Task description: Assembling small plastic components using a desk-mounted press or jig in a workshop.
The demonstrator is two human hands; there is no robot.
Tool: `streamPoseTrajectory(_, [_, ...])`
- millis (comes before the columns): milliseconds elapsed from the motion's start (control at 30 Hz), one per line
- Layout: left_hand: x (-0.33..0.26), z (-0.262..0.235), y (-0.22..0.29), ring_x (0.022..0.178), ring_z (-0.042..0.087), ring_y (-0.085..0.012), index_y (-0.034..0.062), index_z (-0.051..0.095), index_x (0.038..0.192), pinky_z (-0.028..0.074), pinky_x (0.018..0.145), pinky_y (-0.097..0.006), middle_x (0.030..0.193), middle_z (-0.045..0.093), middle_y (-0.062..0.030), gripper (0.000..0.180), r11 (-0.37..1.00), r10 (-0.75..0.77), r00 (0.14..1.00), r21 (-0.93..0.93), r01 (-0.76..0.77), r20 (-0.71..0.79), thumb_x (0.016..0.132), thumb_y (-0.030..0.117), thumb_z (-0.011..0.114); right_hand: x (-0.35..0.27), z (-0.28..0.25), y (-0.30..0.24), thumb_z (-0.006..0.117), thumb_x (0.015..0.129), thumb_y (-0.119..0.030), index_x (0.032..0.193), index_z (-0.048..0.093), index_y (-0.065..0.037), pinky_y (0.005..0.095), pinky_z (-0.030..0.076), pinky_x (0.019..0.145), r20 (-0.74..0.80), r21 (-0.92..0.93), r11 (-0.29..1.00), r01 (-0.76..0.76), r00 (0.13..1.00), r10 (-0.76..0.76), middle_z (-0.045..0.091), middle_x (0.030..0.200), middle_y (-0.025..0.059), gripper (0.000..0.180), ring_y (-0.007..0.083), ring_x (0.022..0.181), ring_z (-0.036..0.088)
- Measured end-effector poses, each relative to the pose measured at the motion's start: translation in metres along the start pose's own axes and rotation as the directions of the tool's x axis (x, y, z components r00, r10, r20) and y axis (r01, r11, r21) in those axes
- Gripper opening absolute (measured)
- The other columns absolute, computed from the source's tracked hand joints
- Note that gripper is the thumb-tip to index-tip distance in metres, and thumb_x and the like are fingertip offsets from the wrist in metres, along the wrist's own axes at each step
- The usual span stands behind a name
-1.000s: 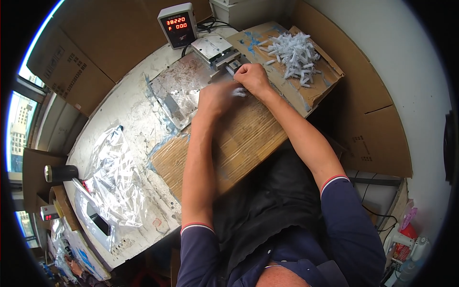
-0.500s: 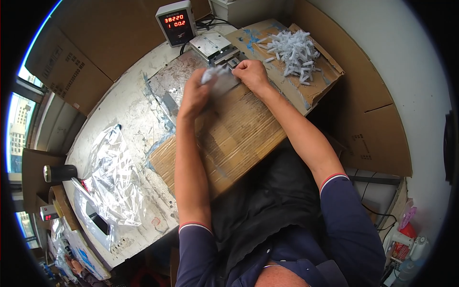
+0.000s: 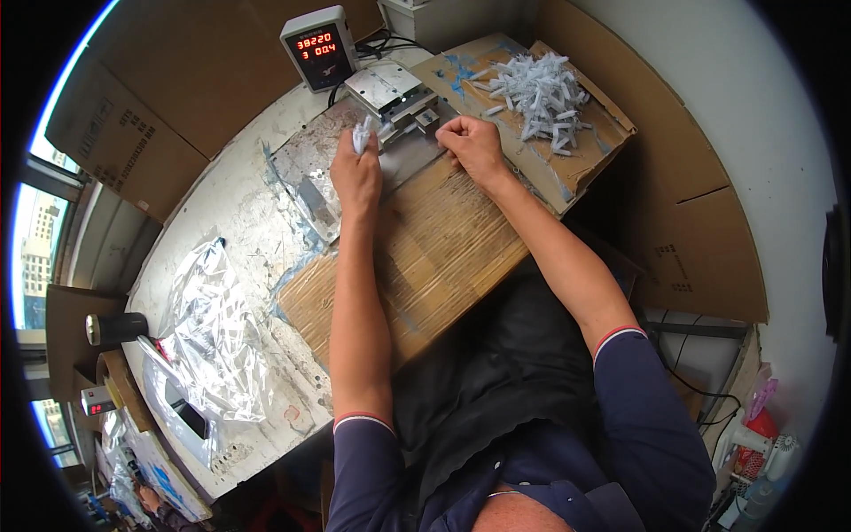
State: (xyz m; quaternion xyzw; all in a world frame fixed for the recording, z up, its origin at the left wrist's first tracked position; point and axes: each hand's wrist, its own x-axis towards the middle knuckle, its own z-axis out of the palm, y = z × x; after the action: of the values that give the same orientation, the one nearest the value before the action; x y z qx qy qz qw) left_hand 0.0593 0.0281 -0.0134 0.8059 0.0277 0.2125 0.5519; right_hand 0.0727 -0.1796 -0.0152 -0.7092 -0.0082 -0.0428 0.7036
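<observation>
While pinched, white piece (image 3: pixel 362 135) atop left hand (image 3: pixel 356 173)

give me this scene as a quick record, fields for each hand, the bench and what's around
left hand: raised, pinching a small white piece
right hand: closed fist near the metal fixture
bench: worn white top, cardboard sheet under the forearms
pile: white pieces on cardboard, right of the fixture
counter: red digits, behind the fixture
left side: clear plastic bags

Heap of small white plastic pieces (image 3: pixel 538 93), brown corrugated cardboard sheet (image 3: pixel 443 257), grey counter box with red glowing digits (image 3: pixel 317 46), crinkled clear plastic bags (image 3: pixel 213 332), navy sleeves with red-and-white cuffs (image 3: pixel 620 334).
</observation>
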Motion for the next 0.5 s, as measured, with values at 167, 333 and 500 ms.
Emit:
streamPoseTrajectory(167, [-0.008,0.001,0.007,0.067,0.066,-0.0303,0.0088,0.063,0.100,0.051,0.068,-0.042,0.076,0.068,-0.0164,0.027,0.987,0.039,0.999,0.157,-0.043,0.033,0.092,0.032,0.074,-0.010,-0.020,0.005,0.073,0.087,-0.013,0.086,0.071,0.002,0.0255,0.049,0.058,-0.089,-0.101,0.990,0.096,0.990,-0.105,0.069,0.073,0.0011,0.015,0.0075,0.062,0.060])
streamPoseTrajectory(333, [-0.010,0.012,0.017,0.077,0.072,-0.0389,0.0111,0.060,0.102,0.054,0.068,-0.047,0.081,0.073,-0.0166,0.035,0.801,0.219,0.973,0.558,-0.218,0.066,0.082,0.032,0.080,-0.016,-0.036,0.008,0.073,0.088,-0.014,0.089,0.071,0.002,0.0267,0.051,0.063,-0.196,-0.208,0.964,0.164,0.959,-0.205,0.070,0.073,0.0023,0.016,0.0082,0.066,0.062])
streamPoseTrajectory(500, [-0.005,0.019,0.019,0.076,0.072,-0.0381,0.0113,0.061,0.104,0.055,0.069,-0.047,0.080,0.073,-0.0161,0.035,0.756,0.230,0.969,0.610,-0.239,0.096,0.081,0.030,0.080,-0.022,-0.031,0.009,0.073,0.089,-0.015,0.089,0.071,0.000,0.0291,0.053,0.064,-0.207,-0.295,0.928,0.229,0.933,-0.296,0.071,0.074,0.0060,0.015,0.0113,0.067,0.065])
